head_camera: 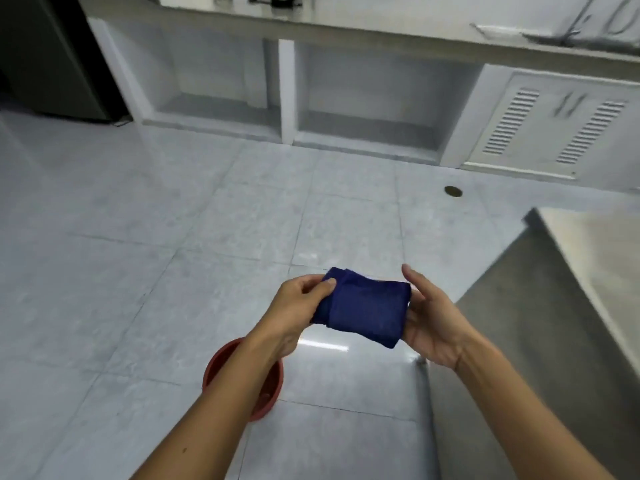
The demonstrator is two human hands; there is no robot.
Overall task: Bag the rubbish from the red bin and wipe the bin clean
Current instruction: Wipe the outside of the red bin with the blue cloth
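The left hand (298,299) grips the left end of a folded dark blue cloth (363,306), thumb pressed on top and fingers curled round beneath. The right hand (431,323) cradles the cloth's right end from the side and below, its palm turned inward and its thumb lifted clear of the fabric. Its fingers lie mostly hidden behind the cloth. The cloth hangs in the air between both hands, above the pale tiled floor (138,220).

The red bin (208,372) stands upright on the floor below the left forearm, which covers its middle. Its contents cannot be made out.

A steel tabletop (606,258) juts in from the right. Along the far wall runs a counter (346,32) with open recesses beneath and vented cabinet doors (554,129) on the right. A round drain (453,191) sits in the floor near them. A dark fridge (45,53) stands at upper left.
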